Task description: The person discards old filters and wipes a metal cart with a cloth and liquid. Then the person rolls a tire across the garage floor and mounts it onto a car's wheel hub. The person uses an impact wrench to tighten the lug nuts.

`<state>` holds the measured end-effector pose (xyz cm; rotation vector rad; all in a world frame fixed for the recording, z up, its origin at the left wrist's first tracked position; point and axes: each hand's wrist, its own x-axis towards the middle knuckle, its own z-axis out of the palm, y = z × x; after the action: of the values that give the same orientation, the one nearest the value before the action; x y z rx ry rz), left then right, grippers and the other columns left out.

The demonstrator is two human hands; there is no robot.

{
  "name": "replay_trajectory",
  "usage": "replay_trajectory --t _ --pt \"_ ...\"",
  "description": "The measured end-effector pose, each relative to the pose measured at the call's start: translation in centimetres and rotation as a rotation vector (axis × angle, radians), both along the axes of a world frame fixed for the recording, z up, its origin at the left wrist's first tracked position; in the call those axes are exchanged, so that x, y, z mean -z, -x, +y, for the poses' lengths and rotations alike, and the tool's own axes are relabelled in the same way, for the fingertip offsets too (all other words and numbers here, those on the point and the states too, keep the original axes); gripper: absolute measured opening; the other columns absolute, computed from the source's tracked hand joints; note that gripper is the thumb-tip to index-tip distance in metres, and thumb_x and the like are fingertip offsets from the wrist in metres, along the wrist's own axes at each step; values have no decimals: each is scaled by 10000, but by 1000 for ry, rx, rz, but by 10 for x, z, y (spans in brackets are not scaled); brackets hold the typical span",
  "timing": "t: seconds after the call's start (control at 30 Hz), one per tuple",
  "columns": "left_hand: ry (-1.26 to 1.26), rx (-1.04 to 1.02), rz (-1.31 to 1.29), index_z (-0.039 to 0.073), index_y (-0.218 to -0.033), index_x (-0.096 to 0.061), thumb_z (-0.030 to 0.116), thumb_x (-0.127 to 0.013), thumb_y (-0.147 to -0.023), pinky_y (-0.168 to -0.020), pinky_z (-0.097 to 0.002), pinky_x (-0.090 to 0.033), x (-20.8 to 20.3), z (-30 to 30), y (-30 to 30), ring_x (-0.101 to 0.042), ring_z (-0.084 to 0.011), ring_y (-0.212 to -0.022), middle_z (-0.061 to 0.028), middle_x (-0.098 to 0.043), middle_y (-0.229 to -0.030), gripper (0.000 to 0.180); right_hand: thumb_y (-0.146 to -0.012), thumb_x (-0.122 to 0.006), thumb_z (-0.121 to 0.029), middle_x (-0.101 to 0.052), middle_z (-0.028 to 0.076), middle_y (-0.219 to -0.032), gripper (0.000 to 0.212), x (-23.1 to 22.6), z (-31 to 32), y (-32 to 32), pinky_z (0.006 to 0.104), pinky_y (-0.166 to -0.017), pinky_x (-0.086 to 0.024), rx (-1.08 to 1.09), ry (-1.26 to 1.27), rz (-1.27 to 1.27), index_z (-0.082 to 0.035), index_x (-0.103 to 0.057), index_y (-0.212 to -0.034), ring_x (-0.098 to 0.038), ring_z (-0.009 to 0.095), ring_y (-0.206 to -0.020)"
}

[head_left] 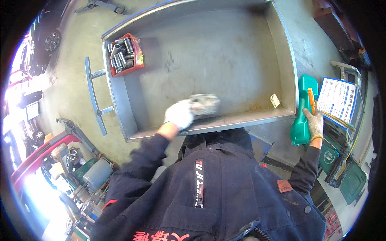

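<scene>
My left hand (179,114), in a white glove and blurred by motion, is closed on a crumpled greyish rag (206,103). It is just inside the near wall of a wide, shallow metal tray (209,52). Beyond the tray's right wall, my right hand (316,122) wears a dirty whitish glove with a yellow cuff. Its fingers are closed around the lower end of an orange stick-like thing (311,98), whose kind I cannot make out. That hand lies against a long green plastic case (299,128). Its palm is turned out of sight.
A red box (138,56) full of metal sockets sits in the tray's far left corner. A small stained paper scrap (274,101) lies at its right end. A blue-grey handle (93,96) juts out left. A printed sheet (337,98) and green bins (354,181) stand right; machinery (96,174) stands lower left.
</scene>
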<state>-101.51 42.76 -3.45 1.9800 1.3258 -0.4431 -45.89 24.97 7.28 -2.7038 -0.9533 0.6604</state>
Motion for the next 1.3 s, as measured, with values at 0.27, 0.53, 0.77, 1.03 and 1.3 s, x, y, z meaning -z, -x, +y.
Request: replay_trajectory --t 0.27,0.53,0.77,1.03,1.3 --pt "-353 -584 236 27 -952 -801 369 -621 -1017 -798 -517 -632 27 47 -4 -793 -412 -878 -241 -794 -948 392 -938 -833 -335 -655 102 -800 392 24 -1 1 420 -744 -497 -39 -31 155 36 -708 -942 -592 210 -748" --pt "-307 -126 -159 91 -1130 -777 357 -607 -1011 -908 -481 -626 26 29 -166 -778 -375 -1041 -216 -785 -1130 337 -974 -802 -333 -678 124 -807 387 21 4 18 416 -763 -511 -61 18 141 45 -719 -981 -607 212 -753" --pt "-408 -1172 -455 87 -1092 -832 607 -550 -1053 -826 -527 -632 33 174 -19 -812 -362 -920 -182 -828 -1014 593 -926 -801 -477 -708 257 -835 538 29 3 12 476 -771 -536 -151 125 80 54 -735 -984 -711 375 -789" --pt "-470 73 -196 83 -1116 -741 349 -693 -949 -842 -477 -635 56 22 -247 -789 -374 -952 -187 -784 -1015 318 -918 -781 -511 -718 295 -879 573 20 11 17 507 -811 -542 -114 114 151 59 -743 -960 -725 448 -875" --pt "-50 -201 203 71 -1189 -780 510 -627 -1023 -873 -523 -611 -14 13 -57 -779 -432 -980 -231 -803 -1047 493 -918 -754 -567 -737 306 -1004 620 21 5 12 525 -895 -545 -85 155 203 46 -758 -1012 -725 469 -990"
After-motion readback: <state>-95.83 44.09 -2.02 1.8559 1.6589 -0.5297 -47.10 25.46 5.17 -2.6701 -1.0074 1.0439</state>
